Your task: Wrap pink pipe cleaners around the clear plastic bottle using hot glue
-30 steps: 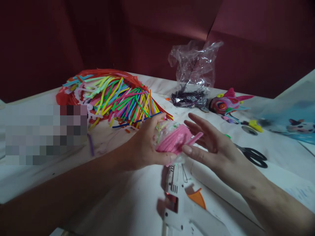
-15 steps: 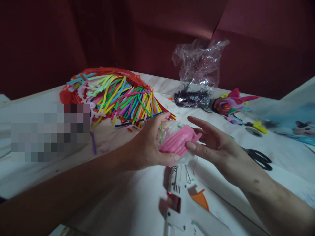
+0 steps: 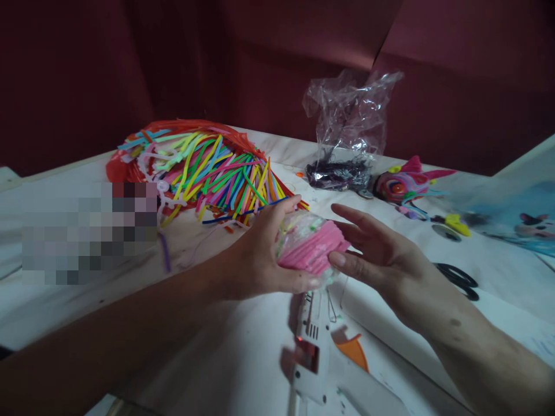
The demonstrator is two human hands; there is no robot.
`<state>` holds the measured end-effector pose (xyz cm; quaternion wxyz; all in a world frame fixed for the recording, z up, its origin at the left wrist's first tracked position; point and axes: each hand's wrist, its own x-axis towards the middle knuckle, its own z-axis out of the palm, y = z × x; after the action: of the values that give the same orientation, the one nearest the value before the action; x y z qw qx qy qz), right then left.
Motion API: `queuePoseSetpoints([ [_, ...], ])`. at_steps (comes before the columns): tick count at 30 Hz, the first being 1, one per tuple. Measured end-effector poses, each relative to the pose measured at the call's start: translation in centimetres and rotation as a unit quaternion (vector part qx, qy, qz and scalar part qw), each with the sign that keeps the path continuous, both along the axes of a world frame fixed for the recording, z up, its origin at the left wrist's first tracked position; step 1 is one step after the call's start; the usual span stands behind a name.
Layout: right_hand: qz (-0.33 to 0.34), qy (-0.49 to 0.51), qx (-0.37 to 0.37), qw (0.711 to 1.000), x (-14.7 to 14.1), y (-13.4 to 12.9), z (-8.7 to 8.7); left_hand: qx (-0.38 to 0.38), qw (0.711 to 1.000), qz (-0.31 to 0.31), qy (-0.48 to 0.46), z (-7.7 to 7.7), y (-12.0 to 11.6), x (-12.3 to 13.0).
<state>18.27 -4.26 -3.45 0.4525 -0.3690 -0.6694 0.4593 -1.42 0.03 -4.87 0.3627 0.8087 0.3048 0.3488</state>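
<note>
A rounded bundle in clear plastic, with a row of fuzzy pink pipe cleaners [image 3: 314,247] laid across its front, is held above the table. My left hand [image 3: 271,254] wraps its left side, thumb along the bottom and fingers over the top. On the right edge, the thumb of my right hand [image 3: 375,251] touches the pink ends; its index finger stretches free and the other fingers are partly hidden behind the bundle. Just below lies a white glue gun [image 3: 311,329] with an orange trigger [image 3: 353,351] and a small red light.
Colourful pipe cleaners [image 3: 225,173] spill from a red plastic bag [image 3: 203,127] at the back left. A clear bag with dark tinsel [image 3: 340,173] stands behind. To the right are a pink fish-like craft piece [image 3: 405,186], a yellow piece [image 3: 457,223] and black-handled scissors [image 3: 459,278].
The bundle has turned slightly in my hands, so the pink row shows more toward the right. My right thumb stays at its edge, and the scissors are a little more covered.
</note>
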Motion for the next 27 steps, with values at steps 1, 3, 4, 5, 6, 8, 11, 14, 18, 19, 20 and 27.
queuePoseSetpoints([
  [1,-0.008,-0.005,0.002,1.0,0.0,-0.1,0.0,-0.001,1.0,0.0,0.0,0.0,0.0,0.0],
  [3,-0.02,-0.013,0.012,1.0,-0.2,-0.3,-0.1,0.003,1.0,0.002,0.003,0.0,0.0,0.1],
  [4,-0.025,-0.017,0.018,0.999,-0.3,-0.4,-0.2,0.01,1.0,0.003,0.007,0.0,0.0,0.1],
  [5,-0.028,-0.02,0.024,0.999,-0.4,-0.5,-0.2,0.021,1.0,0.007,0.01,0.0,-0.1,0.2],
  [6,-0.031,-0.022,0.031,0.999,-0.5,-0.6,-0.3,0.035,0.999,0.011,0.014,0.0,-0.1,0.2],
  [8,-0.034,-0.025,0.045,0.998,-0.7,-0.6,-0.4,0.063,0.998,0.021,0.021,0.0,-0.1,0.3],
  [11,-0.036,-0.03,0.063,0.997,-0.9,-0.6,-0.7,0.089,0.995,0.024,0.028,-0.1,-0.1,0.3],
  [14,-0.035,-0.035,0.076,0.996,-0.9,-0.5,-1.1,0.11,0.993,0.028,0.029,-0.2,0.0,0.4],
  [18,-0.031,-0.048,0.078,0.995,-0.6,-0.4,-2.0,0.104,0.993,0.029,0.042,-0.4,0.2,0.5],
  [19,-0.03,-0.048,0.078,0.995,-0.5,-0.4,-2.3,0.097,0.994,0.028,0.048,-0.5,0.3,0.5],
  [20,-0.028,-0.048,0.078,0.995,-0.4,-0.3,-2.5,0.092,0.994,0.03,0.052,-0.5,0.3,0.5],
  [27,-0.03,-0.052,0.085,0.995,-0.3,-0.2,-2.7,0.095,0.99,0.051,0.087,0.3,0.3,0.6],
])
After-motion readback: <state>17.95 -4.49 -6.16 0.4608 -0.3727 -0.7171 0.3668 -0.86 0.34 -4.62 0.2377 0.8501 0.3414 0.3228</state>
